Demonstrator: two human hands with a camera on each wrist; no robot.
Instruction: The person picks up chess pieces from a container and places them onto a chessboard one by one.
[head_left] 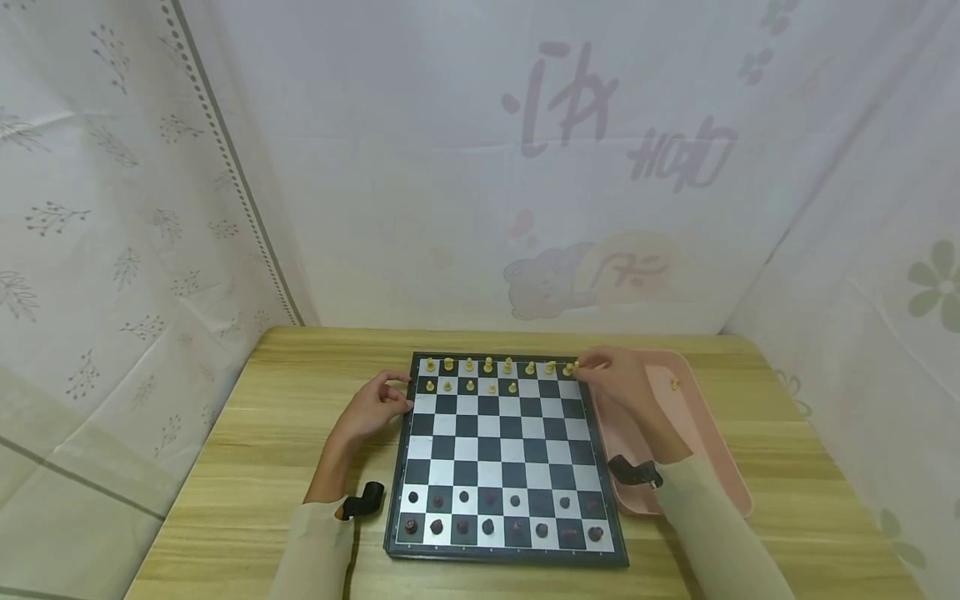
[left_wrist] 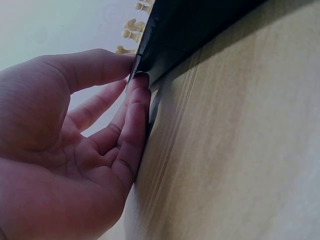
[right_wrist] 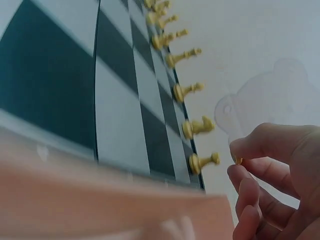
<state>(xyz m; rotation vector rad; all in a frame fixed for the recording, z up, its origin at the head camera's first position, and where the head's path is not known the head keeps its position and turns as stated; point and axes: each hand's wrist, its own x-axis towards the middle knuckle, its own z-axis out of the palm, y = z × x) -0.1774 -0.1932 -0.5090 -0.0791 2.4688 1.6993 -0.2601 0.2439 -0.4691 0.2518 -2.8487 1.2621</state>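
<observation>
Yellow plastic shows between the thumb and forefinger of the right hand (head_left: 618, 379), which pinches a small yellow chess piece (right_wrist: 238, 160); only a sliver of it is visible in the right wrist view, so its kind cannot be told. The hand hangs at the far right corner of the chessboard (head_left: 504, 457). From the fingertips, the board lies to the left and towards the person. The corner piece, seemingly a rook (right_wrist: 202, 161), stands just beside the pinched piece, apart from it, and the knight (right_wrist: 198, 127) stands one square further left. Both are upright, their long axes rising from the board.

The second row from the far edge holds yellow pawns (head_left: 470, 386) only on its left part; the three squares nearest the right fingers are bare. Reaching them means passing close over the far-row pieces (head_left: 488, 365), which stand between the fingertips and those squares.

Right of the fingers, under the wrist, lies a pink tray (head_left: 712, 433) with one more yellow piece (head_left: 674, 384) in it. The right hand is far nearer to that piece than the left.

The left hand (head_left: 372, 406) holds the board's left edge, thumb on top and fingertips (left_wrist: 140, 82) against its side, well apart from any piece. The dark pieces (head_left: 487, 512) fill the two near rows. All rests on a wooden table (head_left: 262, 433).
</observation>
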